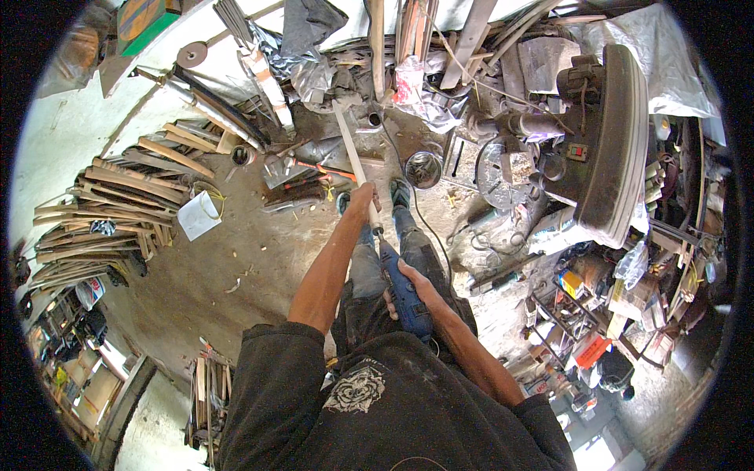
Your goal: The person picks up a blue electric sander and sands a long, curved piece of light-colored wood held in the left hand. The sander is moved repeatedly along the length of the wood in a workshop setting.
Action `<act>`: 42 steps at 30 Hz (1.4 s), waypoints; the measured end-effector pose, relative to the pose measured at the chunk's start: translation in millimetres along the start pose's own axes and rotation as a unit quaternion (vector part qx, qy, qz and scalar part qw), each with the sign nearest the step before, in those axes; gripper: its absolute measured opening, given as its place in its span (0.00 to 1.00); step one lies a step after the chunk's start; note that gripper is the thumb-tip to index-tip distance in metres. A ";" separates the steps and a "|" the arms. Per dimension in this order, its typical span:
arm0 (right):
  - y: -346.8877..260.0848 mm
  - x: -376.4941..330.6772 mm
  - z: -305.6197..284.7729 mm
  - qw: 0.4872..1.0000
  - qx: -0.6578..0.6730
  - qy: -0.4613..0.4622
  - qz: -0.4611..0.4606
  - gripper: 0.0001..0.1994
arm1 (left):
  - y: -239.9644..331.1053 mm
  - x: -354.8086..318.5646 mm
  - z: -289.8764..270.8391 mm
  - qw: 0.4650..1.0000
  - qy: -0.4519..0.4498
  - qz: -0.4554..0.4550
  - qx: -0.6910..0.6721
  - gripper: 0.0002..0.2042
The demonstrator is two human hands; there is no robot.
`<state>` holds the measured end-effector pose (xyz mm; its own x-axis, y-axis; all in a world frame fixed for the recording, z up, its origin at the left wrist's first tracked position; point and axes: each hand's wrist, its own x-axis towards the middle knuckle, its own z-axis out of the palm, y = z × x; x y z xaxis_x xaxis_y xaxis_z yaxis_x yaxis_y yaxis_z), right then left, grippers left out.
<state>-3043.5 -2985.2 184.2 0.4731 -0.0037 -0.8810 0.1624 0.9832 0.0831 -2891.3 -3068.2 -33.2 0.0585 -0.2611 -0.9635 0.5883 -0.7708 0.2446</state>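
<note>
A long, pale wooden stick (350,144) points up and away from me. My left hand (365,201) is wrapped around it near its lower end. Held at my waist is a slim blue power tool (408,302), drill-like in shape, its exact kind unclear. My right hand (416,284) closes around its body, with fingertips showing on the far side. The tool's dark narrow nose (378,232) lines up with the stick's near end and seems to meet it; the joint is too small to make out.
Curved wooden strips (118,204) are stacked at left beside a white container (199,215). A large bandsaw-like machine (609,149) stands at right. An orange-handled saw (323,168) and a round tin (423,169) lie ahead. A dark cord (428,224) crosses the floor near my feet.
</note>
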 end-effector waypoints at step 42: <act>-3.7 -2.9 7.9 1.000 0.003 0.024 0.013 0.29 | 4.6 -1.1 4.0 0.999 -0.002 0.006 -0.035 0.09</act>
<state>-3038.7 -2990.2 190.2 0.4349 0.0310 -0.8999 0.1553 0.9818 0.1089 -2891.9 -3073.8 -30.6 0.0631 -0.2727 -0.9600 0.6430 -0.7246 0.2480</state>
